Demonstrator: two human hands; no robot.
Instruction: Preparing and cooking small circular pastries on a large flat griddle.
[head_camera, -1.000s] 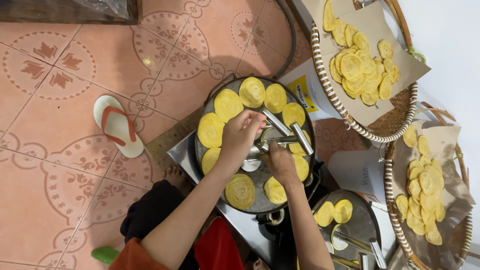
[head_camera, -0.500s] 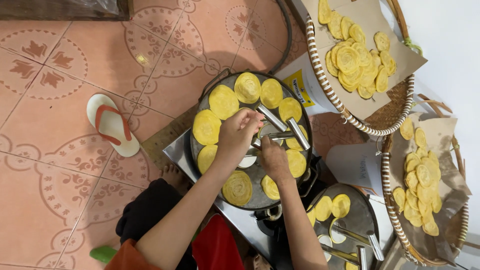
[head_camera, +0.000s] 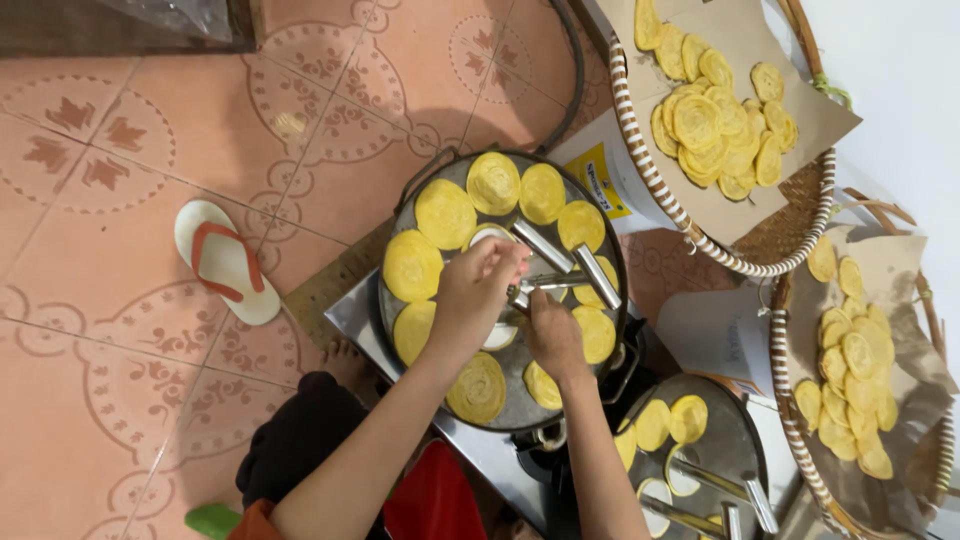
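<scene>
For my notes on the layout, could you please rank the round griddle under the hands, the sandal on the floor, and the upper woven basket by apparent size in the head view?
1. and 2. Upper woven basket and round griddle: they look alike, and the frame cuts the basket off, so I cannot rank them.
3. Sandal, clearly smallest.

A white flip-flop with red straps lies on the patterned terracotta tile floor, left of the cooking area. A round woven basket lined with brown paper occupies the upper right and holds a heap of yellow round wafers. A second lined basket sits at the right edge, just beside the first, with more yellow wafers spread along the paper. A smaller round griddle at the bottom carries a few yellow discs and metal bars. A white sheet lies between the baskets and this griddle.
</scene>
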